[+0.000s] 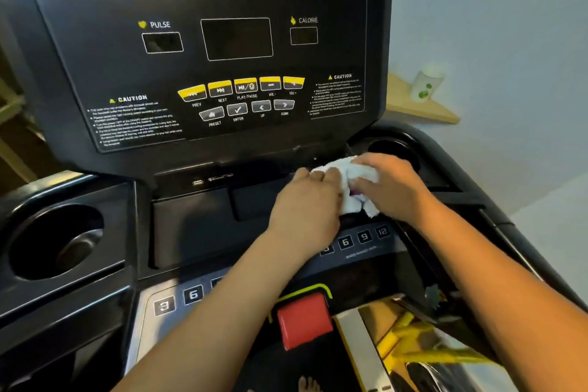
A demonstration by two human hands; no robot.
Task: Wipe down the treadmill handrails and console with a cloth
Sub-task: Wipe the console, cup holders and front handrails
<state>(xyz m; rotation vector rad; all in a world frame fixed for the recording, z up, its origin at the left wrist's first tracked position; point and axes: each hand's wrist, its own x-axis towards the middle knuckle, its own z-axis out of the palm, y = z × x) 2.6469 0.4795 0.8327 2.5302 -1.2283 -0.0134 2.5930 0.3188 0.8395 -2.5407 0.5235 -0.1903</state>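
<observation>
Both hands were on the cloth [350, 181], a white bunched rag sitting on the tray ledge of the console [222, 41], right of centre, just below the display panel and just left of the right cupholder [394, 149]. Left hand [310, 200] lay on the cloth's left edge, fingers fairly straight and close together, tips pressing the fabric. Right hand [391, 184] covered the cloth from the right, fingers curled over the top and gripping it; thumb not clearly visible. Part of the cloth bulged out between the two hands and hung down below them, toward the number keys [364, 236] marked 6, 9, 12. A small purple patch showed on the cloth; couldn't tell what it was.

Console was black, screens dark. Labels read SPEED, DISTANCE, PULSE, CALORIE. Yellow buttons [245, 86] in a row: PREV, NEXT, PLAY/PAUSE, VOL-, VOL+. Grey row under them: PRESET, ENTER, UP, DOWN. CAUTION text blocks on either side of the buttons.

Left cupholder [57, 239] was well apart from the hands, far left. Second key group, 3 and 6, sat at lower left, partly hidden by the left forearm. Red stop button [302, 318] with a yellow outline sat between the forearms, near the bottom. Yellow blurred object at lower right under the right forearm; couldn't identify it.

Behind the console on the right: wooden corner shelf [420, 105] on the wall with a white cup [424, 83] with green marks on it.
</observation>
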